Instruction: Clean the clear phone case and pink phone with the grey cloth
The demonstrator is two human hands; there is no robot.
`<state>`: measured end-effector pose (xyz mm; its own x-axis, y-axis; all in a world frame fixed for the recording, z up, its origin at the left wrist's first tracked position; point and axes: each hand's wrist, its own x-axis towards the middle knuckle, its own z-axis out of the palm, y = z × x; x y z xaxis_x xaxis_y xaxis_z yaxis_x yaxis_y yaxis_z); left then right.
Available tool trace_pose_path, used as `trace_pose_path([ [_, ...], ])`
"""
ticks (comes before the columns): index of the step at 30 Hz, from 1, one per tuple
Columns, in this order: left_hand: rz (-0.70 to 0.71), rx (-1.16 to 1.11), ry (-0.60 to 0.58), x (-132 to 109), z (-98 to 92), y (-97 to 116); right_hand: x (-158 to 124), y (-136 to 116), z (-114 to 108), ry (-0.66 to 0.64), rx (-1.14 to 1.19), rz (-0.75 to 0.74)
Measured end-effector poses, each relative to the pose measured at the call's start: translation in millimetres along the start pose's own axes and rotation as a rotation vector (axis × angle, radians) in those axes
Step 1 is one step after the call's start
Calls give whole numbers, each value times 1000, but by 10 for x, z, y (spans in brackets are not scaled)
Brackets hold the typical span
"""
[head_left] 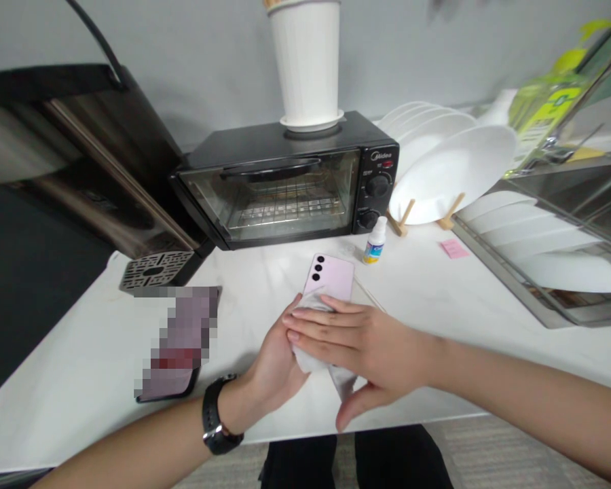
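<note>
A pale pink phone (336, 273) with three dark camera lenses shows its back above the white counter. My left hand (275, 367), with a black watch at the wrist, is wrapped round the phone from the left and below. My right hand (354, 339) lies across the phone's lower part, pressing a light grey cloth (309, 361) against it; one end of the cloth hangs below the palm. The lower part of the phone is hidden by cloth and hand. Beyond it stands a small white spray bottle (375, 243) with a blue and yellow label.
A black toaster oven (285, 197) stands at the back, a white pot (308, 64) on top. Left are a dark machine (102, 156) and a pixelated phone-like object (183, 343). Right are racked white plates (453, 170), a pink note (454, 248) and a sink (519, 285).
</note>
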<state>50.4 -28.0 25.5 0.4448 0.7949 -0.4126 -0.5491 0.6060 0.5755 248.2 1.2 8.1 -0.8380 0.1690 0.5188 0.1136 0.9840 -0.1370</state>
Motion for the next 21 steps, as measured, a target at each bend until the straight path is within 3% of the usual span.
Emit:
trace_pose_path([
  [3,-71,-78,127,18,47,75,2,-4,-1,5,-15,-58],
  [5,6,-87,182,37,79,118,-15,23,-18,41,-14,-36],
  [8,94,-74,220,58,98,150,-56,95,-52,86,-30,110],
  [11,61,-7,202,49,70,127,-91,181,-76,103,-70,286],
  [14,-47,84,94,26,14,53,-97,218,-78,124,-101,369],
  [17,-80,107,6,16,-36,-35,-59,158,-62,94,-72,305],
  [21,-39,29,75,19,-48,-54,13,10,-33,1,-29,97],
])
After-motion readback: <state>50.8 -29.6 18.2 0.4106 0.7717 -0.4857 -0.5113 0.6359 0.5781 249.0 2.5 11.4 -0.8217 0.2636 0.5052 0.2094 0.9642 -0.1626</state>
